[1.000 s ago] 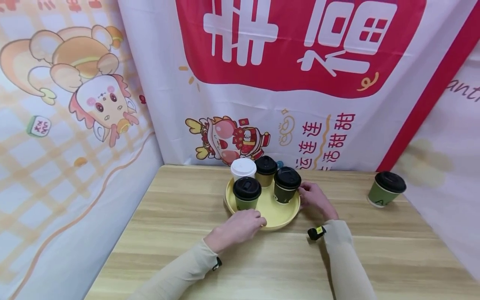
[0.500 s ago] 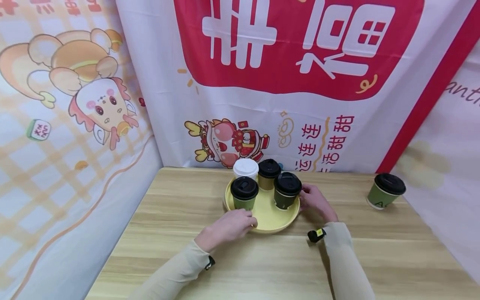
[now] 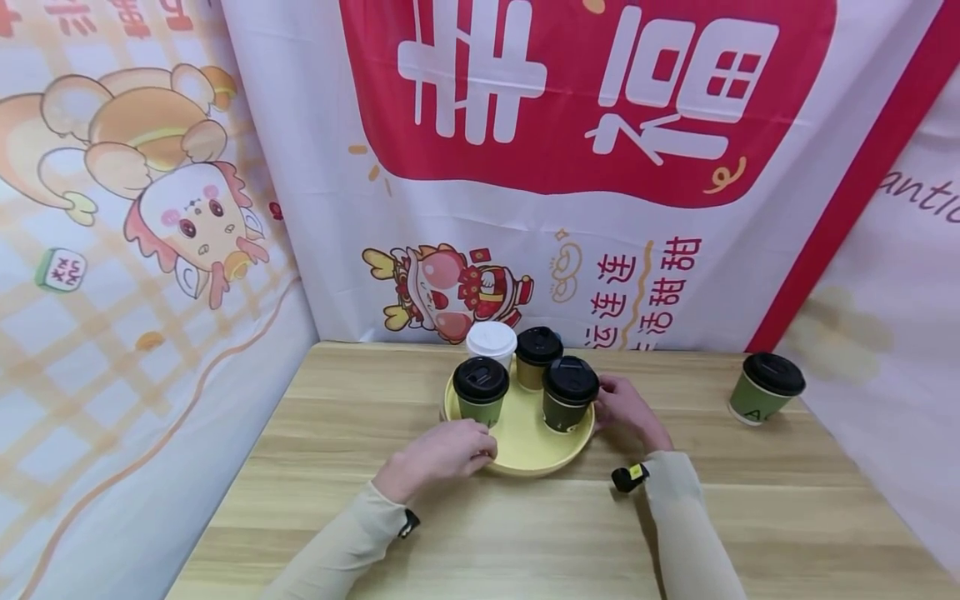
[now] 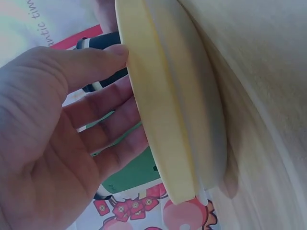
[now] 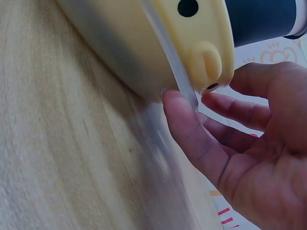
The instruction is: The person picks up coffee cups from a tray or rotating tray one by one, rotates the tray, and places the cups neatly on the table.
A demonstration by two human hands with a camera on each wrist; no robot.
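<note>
Table (image 3: 540, 533) of pale wood-grain lies below printed hangings (image 3: 300, 167), both part-curled hands (image 3: 442, 450) (image 3: 630, 412) gripping a yellow tray (image 3: 517, 446).

Turned shallow round yellow tray (image 3: 525, 446) a bit clockwise, seen from above; slid left-hand grip (image 3: 441, 454) leftward with it. Brought dark green black-lidded paper cup (image 3: 564, 415) nearer, carried lighter green black-lidded paper cup (image 3: 480, 408) left and slightly away, shifted brown black-lidded paper cup (image 3: 531, 377) and white-lidded paper cup (image 3: 491, 340) rightward.
</note>
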